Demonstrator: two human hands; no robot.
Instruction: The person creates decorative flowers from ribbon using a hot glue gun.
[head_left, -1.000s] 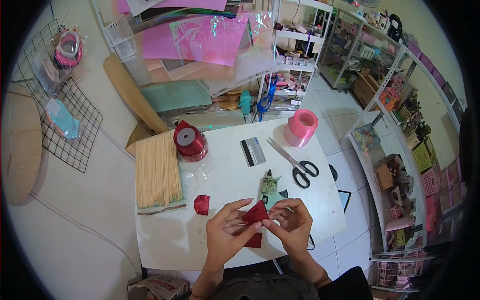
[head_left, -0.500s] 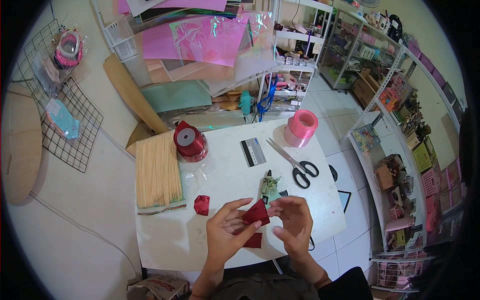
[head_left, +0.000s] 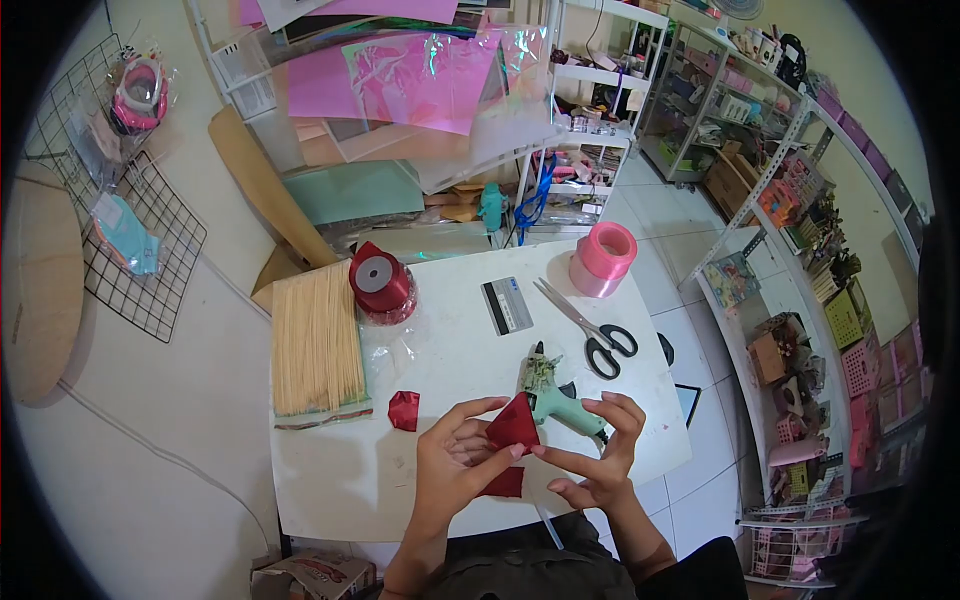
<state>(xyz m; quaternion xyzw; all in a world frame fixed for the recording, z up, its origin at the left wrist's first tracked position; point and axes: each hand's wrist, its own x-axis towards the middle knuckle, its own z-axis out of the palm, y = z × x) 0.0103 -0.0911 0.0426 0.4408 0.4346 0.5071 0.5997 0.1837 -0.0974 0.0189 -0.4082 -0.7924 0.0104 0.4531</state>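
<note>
My left hand (head_left: 457,462) pinches a dark red piece of satin ribbon (head_left: 514,424), folded to a point at the top, between thumb and fingers. My right hand (head_left: 600,462) has its fingers spread, with the index fingertip at the lower right corner of that folded ribbon. Below them a flat red ribbon piece (head_left: 506,483) lies on the table, partly hidden by my left hand. Another small folded red piece (head_left: 404,411) rests to the left. Just beyond my hands lies a mint green glue gun (head_left: 562,408), its nozzle end pointing away.
On the white table (head_left: 340,480) are a bundle of thin wooden sticks (head_left: 318,345), a red ribbon roll (head_left: 384,287), a grey card (head_left: 507,306), black-handled scissors (head_left: 590,328) and pink ribbon rolls (head_left: 603,260). Loaded shelves (head_left: 800,330) stand to the right.
My right hand has shifted right and down, its index finger now stretched to the ribbon's lower corner. More of the glue gun shows. My left hand keeps its hold.
</note>
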